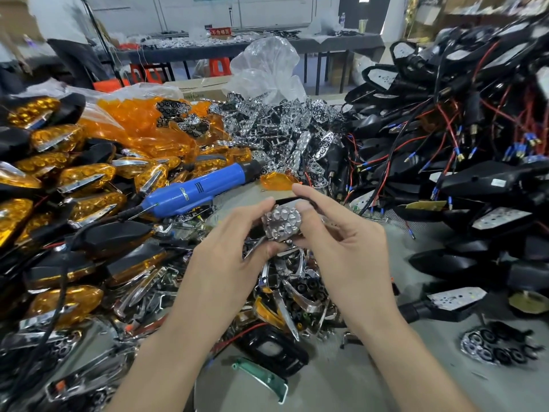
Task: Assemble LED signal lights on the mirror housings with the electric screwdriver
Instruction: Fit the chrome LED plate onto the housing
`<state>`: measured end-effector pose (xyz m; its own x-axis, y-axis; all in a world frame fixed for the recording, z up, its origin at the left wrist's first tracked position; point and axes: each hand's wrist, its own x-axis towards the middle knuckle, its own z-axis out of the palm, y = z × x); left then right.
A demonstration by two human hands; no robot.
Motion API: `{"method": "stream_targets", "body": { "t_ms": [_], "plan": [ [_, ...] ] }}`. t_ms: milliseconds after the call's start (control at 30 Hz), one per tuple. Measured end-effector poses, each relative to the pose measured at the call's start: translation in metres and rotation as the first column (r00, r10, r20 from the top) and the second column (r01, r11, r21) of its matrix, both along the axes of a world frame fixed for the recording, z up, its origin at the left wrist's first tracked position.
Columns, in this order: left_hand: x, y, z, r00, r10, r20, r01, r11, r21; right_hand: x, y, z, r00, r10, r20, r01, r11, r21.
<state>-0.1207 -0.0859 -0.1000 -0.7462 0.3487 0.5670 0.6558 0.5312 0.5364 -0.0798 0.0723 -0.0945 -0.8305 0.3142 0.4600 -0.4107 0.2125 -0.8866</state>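
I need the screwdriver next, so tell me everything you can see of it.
The screwdriver is blue, plastic by its look, with vent slots, a small label and a black nose. A black cable leaves its rear end. It lies nose up-right on the amber lights. Neither the left hand nor the right hand touches it; both grip a reflector.

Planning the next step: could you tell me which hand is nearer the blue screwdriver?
Left. The left hand is just right of the screwdriver; the right hand is farther right, past the chrome reflector.

Left hand (233,251) pinching, right hand (341,237) pinching
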Motion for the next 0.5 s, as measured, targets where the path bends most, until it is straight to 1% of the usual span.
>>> {"method": "stream_targets", "body": {
  "t_ms": [133,300,433,500],
  "plan": [
    [-0.0051,0.0006,-0.0034,0.999,-0.005,0.04,0.005,1.0,0.007,-0.0011,0.0037,0.0009,0.996,0.092,0.011,-0.09,0.988,-0.126],
    [-0.0078,-0.0019,-0.0051,0.997,-0.043,0.063,0.041,0.999,0.032,-0.0036,0.0042,0.0002,0.988,0.147,0.043,-0.137,0.976,-0.171],
    [-0.0095,-0.0013,-0.0057,0.997,-0.02,0.073,0.018,1.0,0.023,-0.0063,0.0052,-0.002,0.98,0.174,0.097,-0.146,0.959,-0.242],
    [-0.0098,-0.0008,-0.0063,0.996,-0.012,0.086,0.01,1.0,0.023,-0.008,0.0059,-0.0025,0.978,0.184,0.102,-0.154,0.956,-0.249]
  ]
}}
